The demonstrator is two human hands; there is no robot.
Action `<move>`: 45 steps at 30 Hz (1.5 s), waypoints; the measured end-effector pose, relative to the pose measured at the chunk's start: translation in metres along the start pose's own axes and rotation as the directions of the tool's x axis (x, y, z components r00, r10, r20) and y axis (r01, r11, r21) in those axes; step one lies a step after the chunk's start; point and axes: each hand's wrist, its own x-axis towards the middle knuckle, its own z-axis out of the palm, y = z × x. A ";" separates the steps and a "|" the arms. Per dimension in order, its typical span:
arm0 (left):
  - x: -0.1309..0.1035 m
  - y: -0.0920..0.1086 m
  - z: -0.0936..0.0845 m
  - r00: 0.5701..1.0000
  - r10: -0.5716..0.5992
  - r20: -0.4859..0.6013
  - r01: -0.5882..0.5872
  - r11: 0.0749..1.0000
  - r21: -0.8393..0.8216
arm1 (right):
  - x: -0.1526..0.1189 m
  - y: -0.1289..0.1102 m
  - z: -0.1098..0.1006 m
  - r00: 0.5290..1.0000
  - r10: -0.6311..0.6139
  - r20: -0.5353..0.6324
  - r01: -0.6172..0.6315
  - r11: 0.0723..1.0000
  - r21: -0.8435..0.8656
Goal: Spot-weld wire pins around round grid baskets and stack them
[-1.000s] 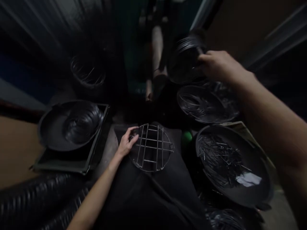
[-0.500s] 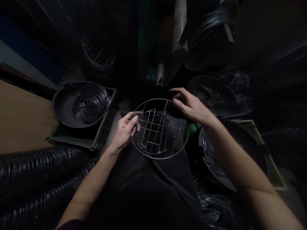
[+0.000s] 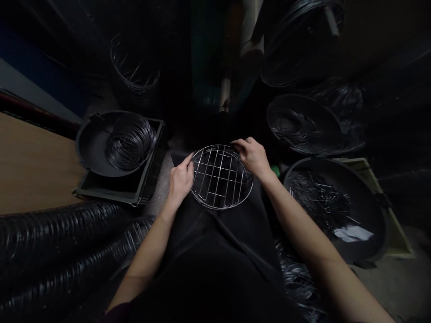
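A round wire rack [image 3: 220, 169] with a crossed grid inside a metal ring lies over the dark cloth on my lap. My left hand [image 3: 182, 178] pinches its left rim between thumb and fingers. At the upper right rim, my right hand [image 3: 251, 157] has its fingers closed on the rack's edge. Parts of the rim are hidden behind the fingers of both hands.
On the left, a dark basin [image 3: 92, 150] holds coiled wire rings [image 3: 131, 141] above a crate [image 3: 107, 195]. To the right, another basin [image 3: 367, 215] holds short wire pieces [image 3: 319, 195] and a white scrap [image 3: 353, 233]. Wire bundles [image 3: 298, 280] lie below it.
My right hand has come down and left onto the rack's rim. The ring, earlier offset and tilted, now lines up around the grid. The view has shifted slightly.
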 end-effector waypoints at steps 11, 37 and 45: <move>0.001 -0.006 0.005 1.000 -0.011 0.012 0.011 1.000 0.009 | 0.013 0.002 0.004 0.998 0.015 0.055 -0.015 1.000 0.008; -0.024 -0.003 0.013 0.986 0.101 -0.130 -0.065 0.965 0.255 | -0.026 0.007 -0.002 0.995 -0.040 -0.086 0.057 0.979 0.198; -0.022 -0.022 0.030 0.979 0.158 -0.132 -0.124 0.964 0.233 | -0.046 0.021 0.010 0.994 -0.082 0.077 0.066 0.979 0.193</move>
